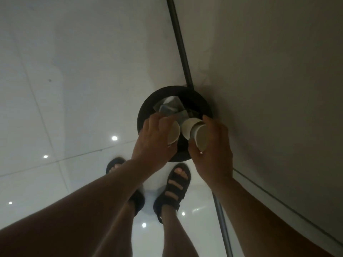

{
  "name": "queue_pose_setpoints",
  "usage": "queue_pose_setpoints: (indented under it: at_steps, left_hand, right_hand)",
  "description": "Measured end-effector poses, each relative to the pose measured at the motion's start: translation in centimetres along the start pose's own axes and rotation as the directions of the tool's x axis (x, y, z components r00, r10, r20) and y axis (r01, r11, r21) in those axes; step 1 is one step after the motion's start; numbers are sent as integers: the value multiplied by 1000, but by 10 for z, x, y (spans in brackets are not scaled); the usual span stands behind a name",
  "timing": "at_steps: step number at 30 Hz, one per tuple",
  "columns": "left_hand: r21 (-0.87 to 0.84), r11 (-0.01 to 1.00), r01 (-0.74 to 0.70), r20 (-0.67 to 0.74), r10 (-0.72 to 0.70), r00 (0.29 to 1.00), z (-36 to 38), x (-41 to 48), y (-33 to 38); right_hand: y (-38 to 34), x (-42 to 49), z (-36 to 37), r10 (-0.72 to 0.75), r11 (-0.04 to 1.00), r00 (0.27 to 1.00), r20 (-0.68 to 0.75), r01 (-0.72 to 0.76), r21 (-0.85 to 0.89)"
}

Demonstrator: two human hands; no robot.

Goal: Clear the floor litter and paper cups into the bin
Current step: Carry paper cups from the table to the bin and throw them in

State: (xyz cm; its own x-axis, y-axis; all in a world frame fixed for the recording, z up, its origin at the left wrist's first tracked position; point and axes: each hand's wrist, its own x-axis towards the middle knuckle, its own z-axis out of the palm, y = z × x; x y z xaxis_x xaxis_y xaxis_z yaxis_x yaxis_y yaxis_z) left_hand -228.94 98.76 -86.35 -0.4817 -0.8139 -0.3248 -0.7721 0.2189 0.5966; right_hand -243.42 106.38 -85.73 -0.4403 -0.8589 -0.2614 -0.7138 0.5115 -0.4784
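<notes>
Hands — left hand [155,135], right hand [213,145] — fingers wrapped round paper cups [199,135] over the bin [148,101] by the wall [269,71].

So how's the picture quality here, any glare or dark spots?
Head view: dim and soft overall; small ceiling-light reflections glare on the glossy floor; forearms go near black at the bottom edge; the bin interior is murky, though the paper cups stay readable; wide-angle bending curves the wall edge.

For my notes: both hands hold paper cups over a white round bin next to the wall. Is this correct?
Not quite: the bin is black, not white, as the head view shows. The rest stands: the left hand and right hand each hold paper cups over it, next to the wall.
</notes>
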Motion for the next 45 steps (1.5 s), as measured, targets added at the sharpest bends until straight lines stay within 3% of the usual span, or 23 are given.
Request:
queue_pose_setpoints:
  at_steps: [3,6,15,20,27,33,38,41,45]
  left_hand:
    - [133,990,-50,-30,55,998,5,-3,-1]
    - [197,976,-91,37,85,996,12,-2,-10]
    - [271,951,-148,204,93,975,13,-3,-30]
    - [335,935,-118,177,60,982,-35,-19,-22]
    - [366,929,-54,72,29,997,-149,-78,20]
    - [376,909,178,8,-195,981,-242,-163,47]
    - [340,860,380,-75,-379,923,-294,-246,65]
    - [269,817,511,-187,-476,859,-316,-298,85]
    - [137,727,673,-323,-610,724,-318,-372,105]
  right_hand:
    - [0,2,15,-6,999,999,-38,5,-47]
    - [3,6,31,-5,999,998,-56,2,-45]
    - [11,12,30,24,986,995,94,-9,-164]
    - [-18,-5,-9,39,974,993,109,-13,-224]
    - [-123,-50,-88,-99,961,968,232,154,-231]
    - [-225,-106,-150,-233,922,917,322,314,-227]
    - [-274,-151,-190,-336,819,835,436,488,-302]
    - [-297,-174,-210,-422,757,764,488,593,-273]
    - [-326,-203,-227,-545,641,649,530,730,-235]
